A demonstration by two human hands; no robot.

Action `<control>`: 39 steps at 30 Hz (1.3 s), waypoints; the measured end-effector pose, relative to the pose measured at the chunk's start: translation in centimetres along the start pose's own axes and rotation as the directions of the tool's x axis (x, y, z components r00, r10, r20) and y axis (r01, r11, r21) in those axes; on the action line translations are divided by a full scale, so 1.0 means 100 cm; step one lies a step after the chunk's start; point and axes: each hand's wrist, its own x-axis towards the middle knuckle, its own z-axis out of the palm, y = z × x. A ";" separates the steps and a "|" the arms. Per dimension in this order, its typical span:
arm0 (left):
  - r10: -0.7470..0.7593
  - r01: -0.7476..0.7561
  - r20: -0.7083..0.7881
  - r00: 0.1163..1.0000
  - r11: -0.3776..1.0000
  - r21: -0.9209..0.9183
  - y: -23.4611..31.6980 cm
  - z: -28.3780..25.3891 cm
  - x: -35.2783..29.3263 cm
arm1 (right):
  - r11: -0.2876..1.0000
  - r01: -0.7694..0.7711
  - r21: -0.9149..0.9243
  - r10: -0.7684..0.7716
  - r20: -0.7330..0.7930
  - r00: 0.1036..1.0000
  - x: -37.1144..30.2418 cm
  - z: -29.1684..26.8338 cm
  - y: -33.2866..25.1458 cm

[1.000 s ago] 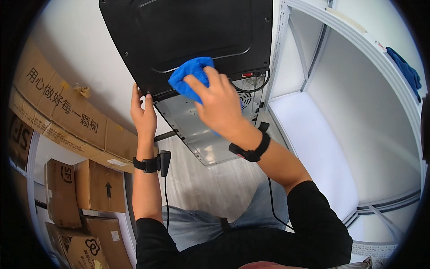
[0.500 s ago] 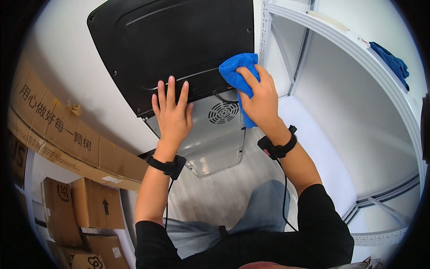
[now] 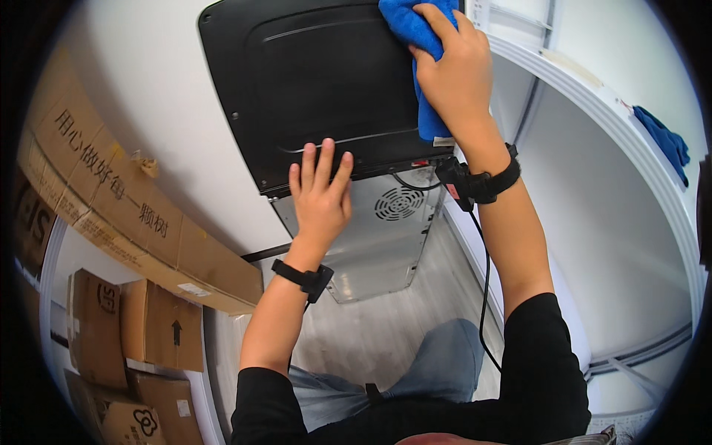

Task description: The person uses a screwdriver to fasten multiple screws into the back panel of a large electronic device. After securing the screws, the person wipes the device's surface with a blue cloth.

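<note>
A black panel (image 3: 319, 89) with rounded corners and screws along its edge tops a tall metal appliance. Below it shows the silvery metal back (image 3: 363, 245) with a round vent grille (image 3: 399, 203) and a black cable. My left hand (image 3: 322, 204) lies with fingers outstretched against the panel's lower edge. At the panel's right side, near the top of the view, my right hand (image 3: 460, 70) grips a blue cloth (image 3: 430, 111), fingers wrapped over it. Part of the cloth hangs down along the panel's edge. Both wrists carry black straps with small boxes and cables.
A long cardboard box (image 3: 133, 193) leans along the left wall, with more cardboard boxes (image 3: 162, 324) on a shelf below. White metal shelving (image 3: 623, 111) curves along the right, a dark blue cloth (image 3: 661, 144) hanging on it. Grey wood-look floor (image 3: 363, 326) lies beneath.
My right hand has moved up along the panel's right edge, carrying the blue cloth. My left hand stays on the panel's lower edge. The whole view has shifted slightly.
</note>
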 end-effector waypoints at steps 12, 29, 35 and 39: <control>-0.004 0.005 0.043 0.999 1.000 -0.015 0.001 -0.005 -0.005 | 0.927 0.206 0.313 -0.244 0.086 0.966 0.010 0.040 -0.140; 0.029 -0.025 0.149 0.988 0.999 -0.028 -0.001 -0.019 -0.031 | 0.970 0.172 0.170 -0.228 0.413 0.882 -0.088 -0.041 -0.030; 0.010 -0.008 0.139 0.990 1.000 -0.016 -0.001 -0.018 -0.032 | 0.998 -0.026 0.051 0.005 0.377 0.926 -0.094 -0.052 -0.011; -0.004 0.007 0.152 0.988 1.000 -0.023 0.002 -0.018 -0.032 | 0.991 0.031 0.133 -0.080 0.385 0.919 -0.114 -0.038 -0.041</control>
